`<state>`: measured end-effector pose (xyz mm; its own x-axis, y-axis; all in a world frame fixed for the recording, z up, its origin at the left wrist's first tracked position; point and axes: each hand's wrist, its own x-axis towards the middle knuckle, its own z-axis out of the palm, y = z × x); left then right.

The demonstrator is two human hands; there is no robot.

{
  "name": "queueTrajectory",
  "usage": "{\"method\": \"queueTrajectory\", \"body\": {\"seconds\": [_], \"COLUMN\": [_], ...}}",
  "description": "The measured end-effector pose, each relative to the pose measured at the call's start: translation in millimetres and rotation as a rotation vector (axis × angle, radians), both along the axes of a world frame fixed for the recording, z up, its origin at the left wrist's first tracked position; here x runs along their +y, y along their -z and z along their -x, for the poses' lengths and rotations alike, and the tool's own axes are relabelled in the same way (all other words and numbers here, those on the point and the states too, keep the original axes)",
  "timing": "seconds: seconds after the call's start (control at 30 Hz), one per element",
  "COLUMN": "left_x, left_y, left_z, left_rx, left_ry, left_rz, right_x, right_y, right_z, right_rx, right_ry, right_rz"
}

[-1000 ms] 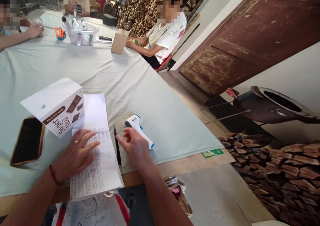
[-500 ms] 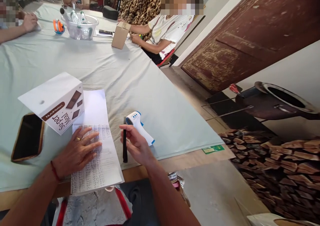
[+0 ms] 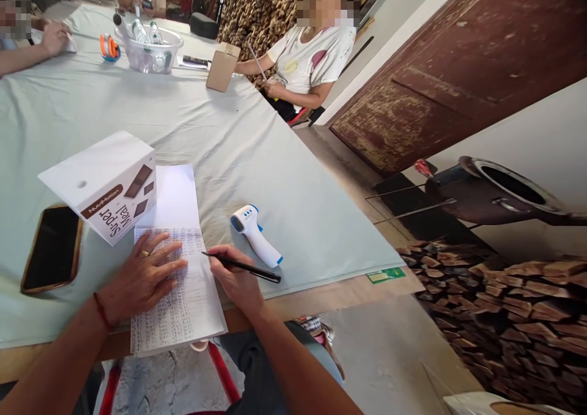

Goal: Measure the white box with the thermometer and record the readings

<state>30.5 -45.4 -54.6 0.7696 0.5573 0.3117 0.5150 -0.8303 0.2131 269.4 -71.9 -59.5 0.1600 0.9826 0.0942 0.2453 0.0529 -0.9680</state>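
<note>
My left hand (image 3: 145,274) lies flat with fingers spread on a notebook (image 3: 202,317) whose page is covered in handwriting. Between the fingers of my right hand (image 3: 236,277) is a black pen (image 3: 250,268), its tip pointing left at the right part of the page. Whether the tip touches the paper I cannot tell. Just beyond that hand lies a white and blue infrared thermometer (image 3: 257,236). A white box marked NutriMotion (image 3: 107,183) stands over the notebook's upper left, and a dark phone (image 3: 52,250) rests left of it.
On the pale tablecloth (image 3: 293,201), a plastic basin (image 3: 153,54) holds bottles, beside an orange and blue tape roll (image 3: 109,47). A small cardboard box (image 3: 222,68) stands near a person in a patterned shirt (image 3: 307,60). Stacked firewood (image 3: 513,317) lies right of the table.
My right hand has moved left to the notebook's edge and tilted the pen from upright to nearly level, tip toward the page. The person opposite now holds up a thin, light-coloured strip.
</note>
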Motion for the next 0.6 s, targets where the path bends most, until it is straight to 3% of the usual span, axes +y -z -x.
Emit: {"method": "queueTrajectory", "body": {"seconds": [0.6], "left_x": [-1.0], "left_y": [0.3], "left_z": [-1.3], "left_rx": [-0.041], "left_ry": [-0.003], "left_rz": [0.051], "right_x": [0.8], "right_y": [4.5], "right_z": [2.1], "right_rx": [-0.111], "right_ry": [-0.049], "right_rz": [-0.030]}}
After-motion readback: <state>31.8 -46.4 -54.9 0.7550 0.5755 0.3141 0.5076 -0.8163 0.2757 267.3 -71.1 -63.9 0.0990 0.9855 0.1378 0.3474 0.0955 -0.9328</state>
